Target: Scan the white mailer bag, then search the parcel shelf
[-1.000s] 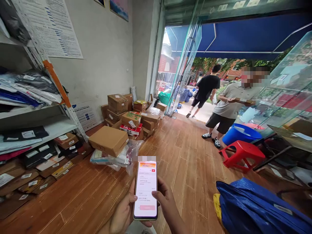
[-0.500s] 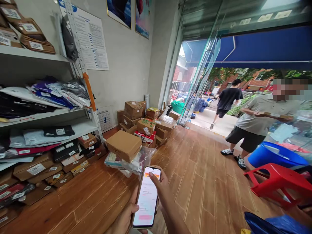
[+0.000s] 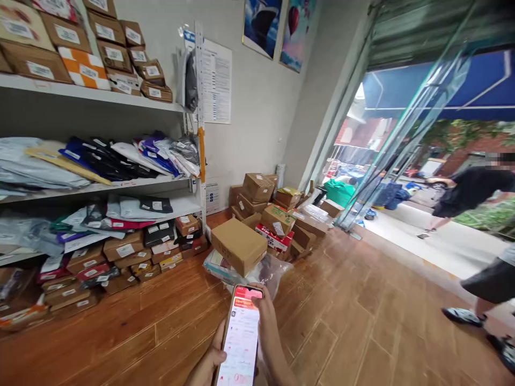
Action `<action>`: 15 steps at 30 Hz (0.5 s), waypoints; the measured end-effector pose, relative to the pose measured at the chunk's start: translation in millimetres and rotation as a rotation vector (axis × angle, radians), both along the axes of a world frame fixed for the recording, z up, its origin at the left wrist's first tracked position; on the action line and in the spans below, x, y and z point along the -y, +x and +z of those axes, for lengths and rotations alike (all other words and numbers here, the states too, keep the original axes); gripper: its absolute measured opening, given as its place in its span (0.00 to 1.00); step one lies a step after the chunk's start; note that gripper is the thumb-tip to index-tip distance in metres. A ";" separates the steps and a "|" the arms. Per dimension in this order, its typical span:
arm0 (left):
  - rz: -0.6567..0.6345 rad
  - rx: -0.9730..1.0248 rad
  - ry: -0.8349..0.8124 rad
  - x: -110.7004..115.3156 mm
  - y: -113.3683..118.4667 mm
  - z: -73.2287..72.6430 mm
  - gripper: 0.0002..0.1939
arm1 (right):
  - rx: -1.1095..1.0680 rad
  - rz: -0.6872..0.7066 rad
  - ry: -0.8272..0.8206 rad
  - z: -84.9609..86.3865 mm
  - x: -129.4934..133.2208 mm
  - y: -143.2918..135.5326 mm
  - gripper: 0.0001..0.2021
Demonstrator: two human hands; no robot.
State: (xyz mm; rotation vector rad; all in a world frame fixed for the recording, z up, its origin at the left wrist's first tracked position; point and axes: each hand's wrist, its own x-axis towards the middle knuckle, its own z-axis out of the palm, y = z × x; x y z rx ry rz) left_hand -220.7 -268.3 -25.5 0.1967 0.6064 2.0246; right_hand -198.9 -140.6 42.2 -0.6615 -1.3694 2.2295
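A smartphone (image 3: 240, 340) with a lit white and red screen is low in the middle of the head view. My left hand (image 3: 210, 364) grips its left edge from below, thumb on the side. My right hand (image 3: 269, 321) wraps the phone's right edge, with the fingertips curled over its top right corner. Both forearms run off the bottom of the frame.
Shelves (image 3: 96, 187) on the left hold labelled boxes and soft mail bags. A pile of cardboard boxes (image 3: 257, 214) sits on the wooden floor ahead by the wall. A glass door (image 3: 386, 161) stands open at right, with two people (image 3: 478, 214) near the doorway.
The view has swung left: the shelves fill more of the frame, the people and doorway slid right, and the stool and blue tub left the view. My right hand moved up to the phone's top.
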 end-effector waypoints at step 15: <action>0.322 -0.027 -0.070 22.9 -116.8 21.9 0.36 | 0.017 0.412 -0.019 -23.1 15.1 -160.5 0.16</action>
